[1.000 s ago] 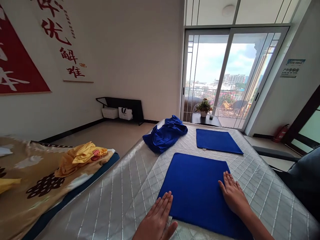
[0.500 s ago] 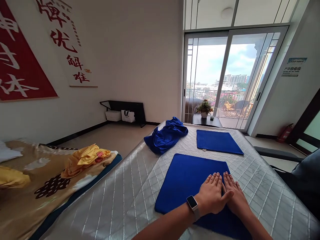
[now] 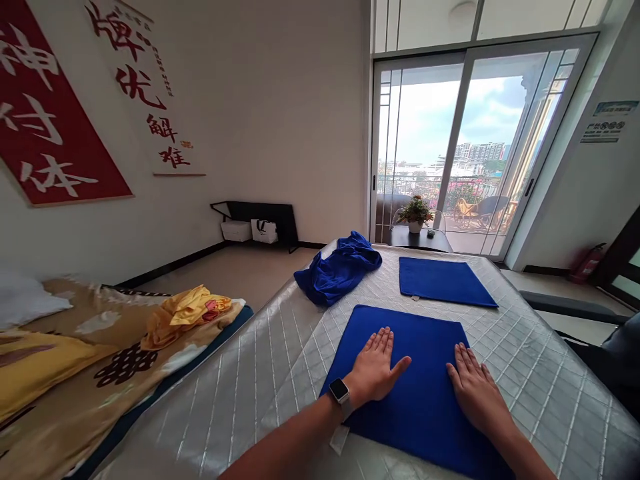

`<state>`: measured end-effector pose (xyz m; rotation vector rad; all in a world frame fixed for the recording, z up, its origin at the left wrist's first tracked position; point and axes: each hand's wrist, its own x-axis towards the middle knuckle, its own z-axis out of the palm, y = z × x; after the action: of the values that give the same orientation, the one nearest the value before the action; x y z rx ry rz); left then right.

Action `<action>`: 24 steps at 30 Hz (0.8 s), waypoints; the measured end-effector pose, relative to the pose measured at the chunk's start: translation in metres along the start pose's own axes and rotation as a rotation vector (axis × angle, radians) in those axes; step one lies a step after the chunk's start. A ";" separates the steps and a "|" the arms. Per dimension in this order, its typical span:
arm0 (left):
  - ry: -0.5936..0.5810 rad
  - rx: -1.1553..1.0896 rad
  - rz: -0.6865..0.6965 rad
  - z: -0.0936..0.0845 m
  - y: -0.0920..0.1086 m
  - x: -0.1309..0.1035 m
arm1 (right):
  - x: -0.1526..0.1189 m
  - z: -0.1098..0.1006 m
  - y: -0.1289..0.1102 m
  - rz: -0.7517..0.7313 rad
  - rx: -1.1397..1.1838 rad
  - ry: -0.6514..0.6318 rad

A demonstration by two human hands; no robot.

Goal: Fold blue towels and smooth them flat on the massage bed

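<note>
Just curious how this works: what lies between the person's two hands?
In the head view, the nearer flat blue cloth lies between the left hand and right hand.

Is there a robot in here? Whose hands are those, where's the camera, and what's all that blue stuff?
No robot here! Those are a person's own bare hands. The camera sits on that person's head and looks forward and down, so you see roughly what they see.

The big silvery surface has blue cloth on it: a flat near cloth, a flat far cloth and a crumpled cloth to the left.

Nothing seems to be held. The left hand, with a watch on its wrist, is spread over the near cloth. The right hand lies flat along its right edge.
</note>
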<state>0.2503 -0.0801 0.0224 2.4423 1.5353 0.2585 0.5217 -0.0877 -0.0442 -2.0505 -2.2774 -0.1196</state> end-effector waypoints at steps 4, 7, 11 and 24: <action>0.030 0.042 -0.051 -0.013 -0.039 -0.016 | 0.001 0.005 0.001 0.044 -0.004 0.007; 0.072 0.037 -0.125 -0.019 -0.068 -0.026 | 0.000 0.007 0.003 0.014 0.000 0.028; 0.126 -0.004 -0.263 -0.036 -0.109 -0.032 | 0.000 0.010 0.006 0.043 0.022 0.053; 0.188 0.037 0.084 -0.035 -0.087 -0.034 | 0.010 0.019 0.034 0.010 0.044 0.033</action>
<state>0.1512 -0.0711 0.0291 2.5788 1.5234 0.4922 0.5541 -0.0724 -0.0614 -2.0225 -2.2299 -0.1014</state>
